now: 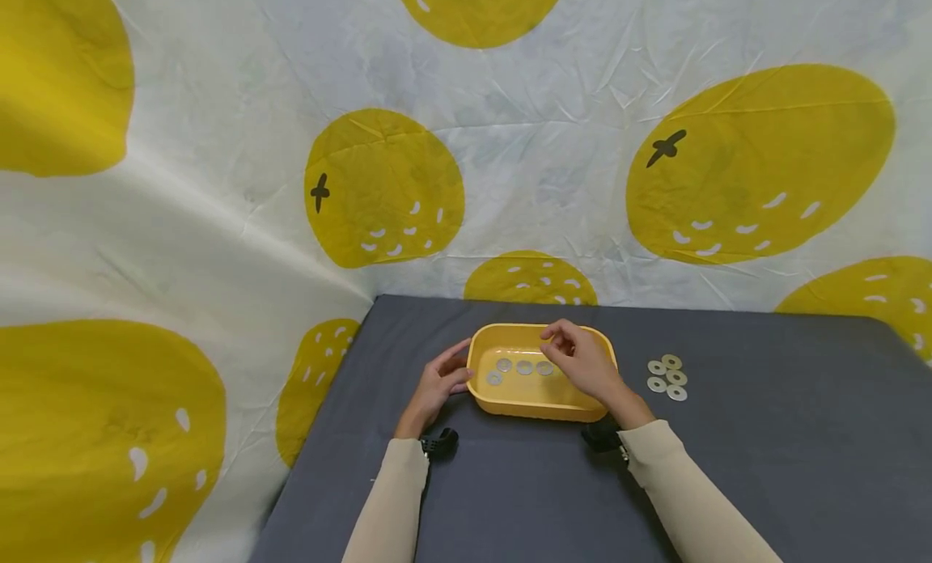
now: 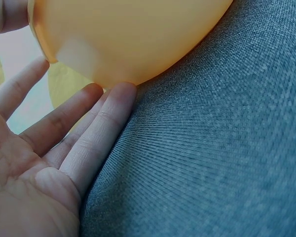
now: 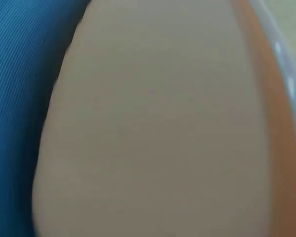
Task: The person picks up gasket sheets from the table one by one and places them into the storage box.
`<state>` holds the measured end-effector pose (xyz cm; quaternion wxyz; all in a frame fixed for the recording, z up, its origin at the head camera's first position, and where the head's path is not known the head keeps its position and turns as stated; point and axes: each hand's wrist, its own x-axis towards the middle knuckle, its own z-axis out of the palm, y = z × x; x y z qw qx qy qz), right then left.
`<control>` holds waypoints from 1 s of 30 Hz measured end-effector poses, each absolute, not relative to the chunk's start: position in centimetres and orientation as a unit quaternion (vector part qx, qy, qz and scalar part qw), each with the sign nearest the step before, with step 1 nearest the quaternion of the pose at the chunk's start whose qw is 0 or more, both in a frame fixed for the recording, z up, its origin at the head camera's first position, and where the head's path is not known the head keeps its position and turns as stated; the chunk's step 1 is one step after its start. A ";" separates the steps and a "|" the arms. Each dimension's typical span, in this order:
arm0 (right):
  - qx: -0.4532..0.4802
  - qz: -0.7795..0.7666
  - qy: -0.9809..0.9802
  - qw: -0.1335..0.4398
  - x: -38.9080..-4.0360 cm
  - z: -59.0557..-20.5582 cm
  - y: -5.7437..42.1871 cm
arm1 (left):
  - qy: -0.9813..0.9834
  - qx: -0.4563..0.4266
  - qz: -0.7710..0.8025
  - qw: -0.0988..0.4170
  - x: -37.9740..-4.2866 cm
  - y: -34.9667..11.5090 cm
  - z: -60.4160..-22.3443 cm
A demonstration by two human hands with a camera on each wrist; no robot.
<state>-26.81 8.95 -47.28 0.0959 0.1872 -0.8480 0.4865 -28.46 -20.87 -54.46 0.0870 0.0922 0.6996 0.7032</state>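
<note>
A yellow rectangular tray (image 1: 539, 407) sits on the dark cloth-covered table, with several silvery coins (image 1: 524, 367) lying flat inside it. My left hand (image 1: 440, 382) rests at the tray's left end. In the left wrist view, its extended fingers (image 2: 96, 133) touch the outside wall near the table, and the thumb is up by the rim. Above the tray's right half hovers my right hand (image 1: 580, 357), its fingers loosely bent. Between thumb and index finger is a gap where no coin shows. The right wrist view holds only the tray's outer wall (image 3: 163, 123), close and blurred.
Several round discs with centre holes (image 1: 676, 378), like holed coins, lie in a cluster right of the tray. A white curtain (image 1: 539, 167) with yellow fruit shapes hangs behind and left of the table (image 1: 510, 498).
</note>
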 end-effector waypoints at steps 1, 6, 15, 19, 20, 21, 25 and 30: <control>0.188 0.484 -0.847 0.110 -26.6 -47.2 9.9 | 0.699 0.092 0.703 0.087 -28.5 -20.8 -54.5; 0.163 0.464 -0.857 0.154 -25.9 -47.8 14.7 | 0.703 0.092 0.701 0.080 -28.5 -20.9 -54.6; 0.056 0.400 -0.906 0.123 -25.2 -50.1 23.5 | 0.703 0.090 0.700 0.085 -28.5 -20.8 -54.5; 0.045 0.375 -0.922 0.088 -25.7 -50.8 26.3 | 0.701 0.095 0.702 0.084 -28.5 -20.7 -54.5; 0.047 0.370 -0.925 0.078 -25.9 -50.9 26.9 | 0.702 0.095 0.701 0.082 -28.4 -20.7 -54.5; 0.050 0.367 -0.927 0.068 -26.1 -51.0 27.4 | 0.703 0.095 0.700 0.081 -28.4 -20.7 -54.5; 0.065 0.348 -0.935 0.028 -27.1 -51.3 29.2 | 0.710 0.095 0.693 0.079 -28.3 -20.8 -54.5; 0.095 0.318 -0.943 -0.002 -28.2 -51.7 30.4 | 0.710 0.093 0.694 0.082 -28.2 -20.9 -54.5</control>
